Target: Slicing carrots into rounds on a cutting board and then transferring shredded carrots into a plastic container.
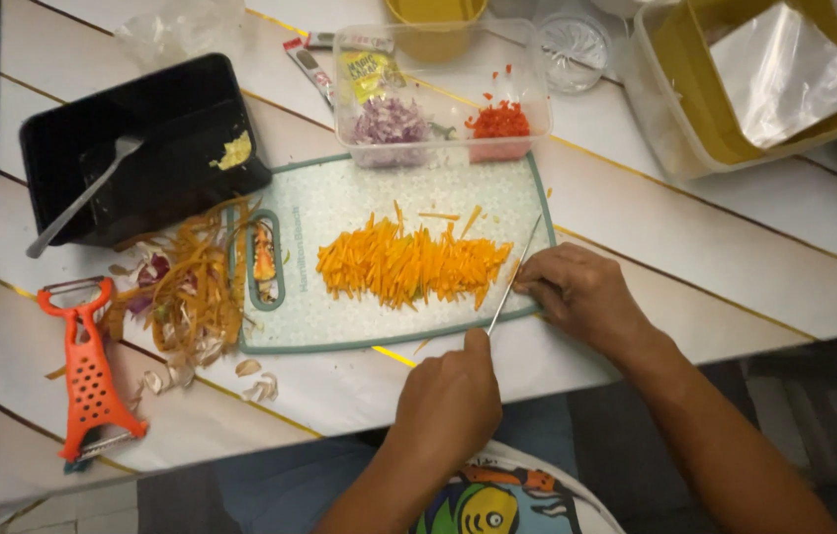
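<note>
A pile of orange carrot sticks [403, 265] lies across the middle of a pale cutting board [339, 326]. My left hand [446, 396] is closed around the handle of a thin knife [515, 272]. Its blade slants up across the right end of the pile. My right hand [576, 292] rests on the board's right edge, its curled fingers pressing on the end of the carrot sticks beside the blade.
A clear tub [438, 89] with chopped purple onion and red pepper stands behind the board. A black tray [141, 148] with a spoon is at the back left. Orange peelings [191, 292] and an orange peeler [87, 371] lie left. A yellow-lined box [735, 89] sits at the back right.
</note>
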